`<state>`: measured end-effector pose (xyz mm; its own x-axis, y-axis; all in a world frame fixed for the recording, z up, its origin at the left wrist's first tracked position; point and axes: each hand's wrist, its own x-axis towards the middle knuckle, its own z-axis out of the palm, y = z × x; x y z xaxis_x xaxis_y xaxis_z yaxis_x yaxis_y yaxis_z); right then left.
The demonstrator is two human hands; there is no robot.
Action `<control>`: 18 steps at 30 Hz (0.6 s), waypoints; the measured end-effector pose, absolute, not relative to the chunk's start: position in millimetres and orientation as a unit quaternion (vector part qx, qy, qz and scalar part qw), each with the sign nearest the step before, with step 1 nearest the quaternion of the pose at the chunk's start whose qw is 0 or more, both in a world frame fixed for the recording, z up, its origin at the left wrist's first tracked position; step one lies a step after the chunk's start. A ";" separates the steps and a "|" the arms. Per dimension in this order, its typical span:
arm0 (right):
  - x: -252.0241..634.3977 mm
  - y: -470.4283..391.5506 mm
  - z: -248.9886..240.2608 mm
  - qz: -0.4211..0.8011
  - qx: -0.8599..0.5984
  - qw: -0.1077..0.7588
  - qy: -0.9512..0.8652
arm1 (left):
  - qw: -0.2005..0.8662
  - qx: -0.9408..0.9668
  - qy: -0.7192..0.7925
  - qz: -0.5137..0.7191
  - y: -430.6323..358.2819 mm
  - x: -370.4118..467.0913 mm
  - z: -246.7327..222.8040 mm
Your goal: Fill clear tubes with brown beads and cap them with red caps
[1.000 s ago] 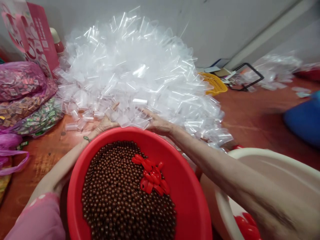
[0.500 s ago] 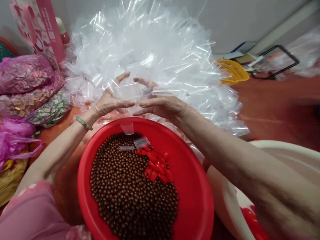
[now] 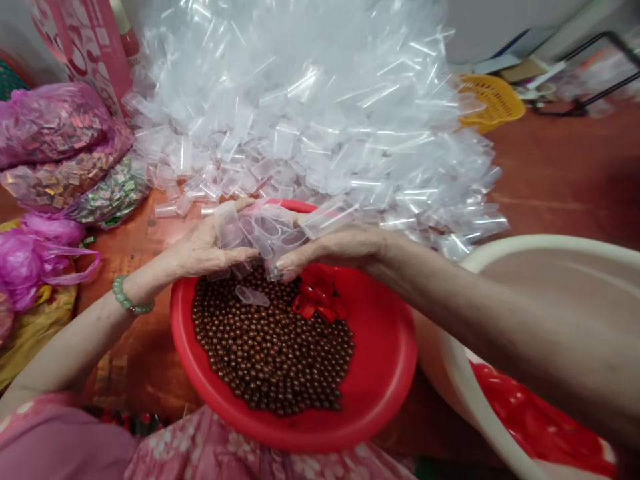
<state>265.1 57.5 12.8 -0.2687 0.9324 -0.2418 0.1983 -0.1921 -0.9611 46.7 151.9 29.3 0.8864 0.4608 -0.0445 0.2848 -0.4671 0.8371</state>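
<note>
My left hand point(image 3: 197, 252), with a green bead bracelet point(image 3: 131, 295) at its wrist, and my right hand point(image 3: 340, 245) are cupped round a bunch of clear plastic tubes point(image 3: 270, 230). They hold it between them over the far side of a red basin point(image 3: 295, 437). Small round brown beads point(image 3: 270, 353) fill much of the basin's bottom. Glossy red plastic pieces point(image 3: 320, 297) lie on the beads below my right hand, and a loose clear tube point(image 3: 251, 297) rests nearer the left. My far fingers are partly hidden by the tubes.
Behind the basin spreads a large heap of clear tubes point(image 3: 320, 107). On the right stands a cream tub point(image 3: 480, 400) with red pieces point(image 3: 540, 420) inside. Pink see-through bags point(image 3: 60, 127) of small packets lie left. A yellow basket point(image 3: 493, 103) sits at the back right.
Both hands have come back from the heap towards me, bringing a bunch of clear tubes over the basin. The camera view has shifted too.
</note>
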 end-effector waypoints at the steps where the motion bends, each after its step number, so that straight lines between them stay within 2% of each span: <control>1: 265.9 58.1 10.3 0.614 -0.501 0.293 -0.535 | 0.441 0.870 0.204 0.082 152.4 46.4 29.5; 4: 267.4 60.5 4.3 0.654 -0.504 0.218 -0.521 | 0.342 0.922 0.173 0.046 152.1 47.9 28.9; 10: 263.4 68.9 -7.0 0.477 -0.612 0.129 -0.618 | 0.214 0.959 0.178 -0.045 143.9 55.2 22.1; 14: 255.7 75.4 -12.6 0.546 -0.637 0.029 -0.543 | 0.151 0.961 0.197 -0.122 139.2 59.7 20.9; 18: 248.9 72.7 -15.5 0.631 -0.613 0.023 -0.475 | 0.128 0.965 0.155 -0.169 142.4 56.9 16.8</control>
<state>248.9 72.7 -15.5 -0.2468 0.6115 -0.7517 0.5537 -0.5477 -0.6273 56.9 142.4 16.8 0.8951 0.2562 -0.3649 0.3425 -0.9191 0.1948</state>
